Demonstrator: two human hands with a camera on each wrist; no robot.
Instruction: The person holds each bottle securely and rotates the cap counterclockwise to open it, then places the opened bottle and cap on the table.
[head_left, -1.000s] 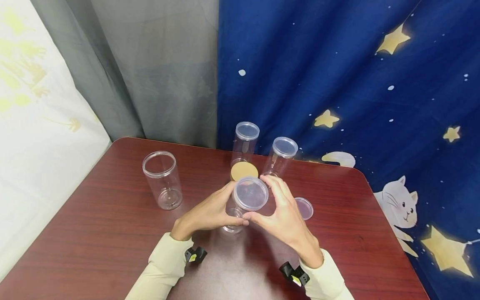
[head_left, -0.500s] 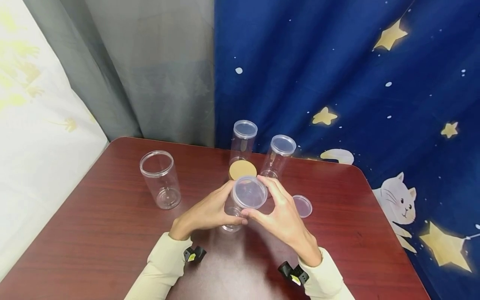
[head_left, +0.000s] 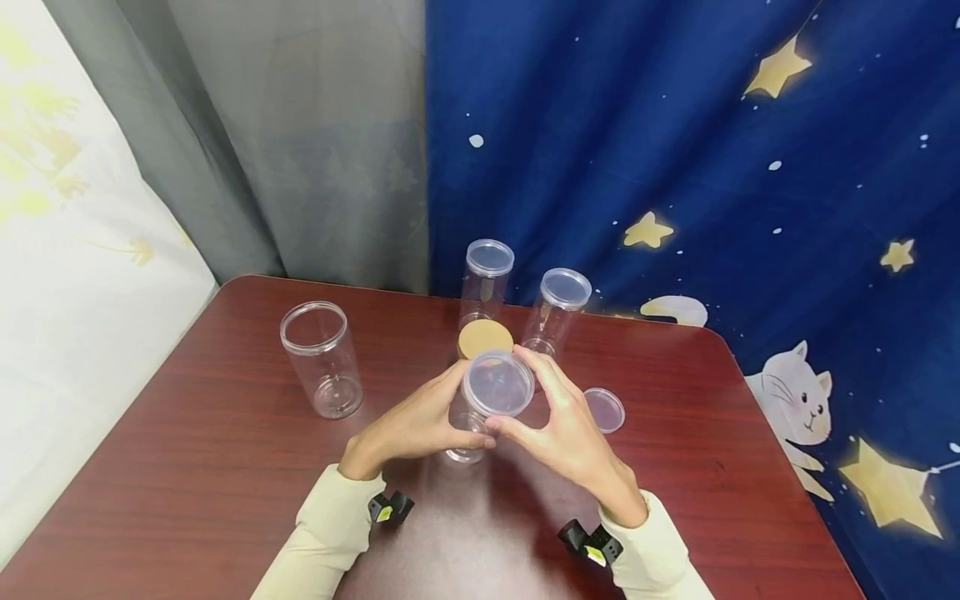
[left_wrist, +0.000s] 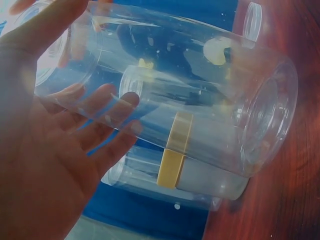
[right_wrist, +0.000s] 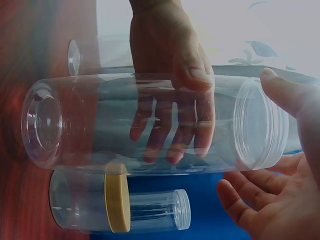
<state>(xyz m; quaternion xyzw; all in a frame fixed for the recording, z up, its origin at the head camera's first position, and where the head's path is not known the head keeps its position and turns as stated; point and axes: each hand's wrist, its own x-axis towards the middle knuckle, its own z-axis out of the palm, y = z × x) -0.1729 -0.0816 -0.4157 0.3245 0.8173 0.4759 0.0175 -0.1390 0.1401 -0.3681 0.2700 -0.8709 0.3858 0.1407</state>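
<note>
A tall clear plastic jar (right_wrist: 77, 125) stands between my two hands, tilted in the head view, with a translucent lid (head_left: 498, 382) on its top. My left hand (head_left: 416, 421) grips the jar's side, thumb on the near face and fingers on the far face, seen through the plastic in the right wrist view. My right hand (head_left: 566, 429) holds the lid's edge between thumb and fingers. Just behind the held jar is a shorter jar with a tan-yellow lid (head_left: 485, 339). A loose clear lid (head_left: 604, 410) lies flat on the table, right of my right hand.
An open, lidless clear jar (head_left: 324, 362) stands at the left of the dark red table (head_left: 187, 467). Toward the back edge are two upright jars with clear lids, a left jar (head_left: 486, 287) and a right jar (head_left: 555, 312). Curtains (head_left: 352, 150) hang behind the table.
The head view has shifted slightly. Both hands keep the same hold on the jar and its lid, with barely any movement.
</note>
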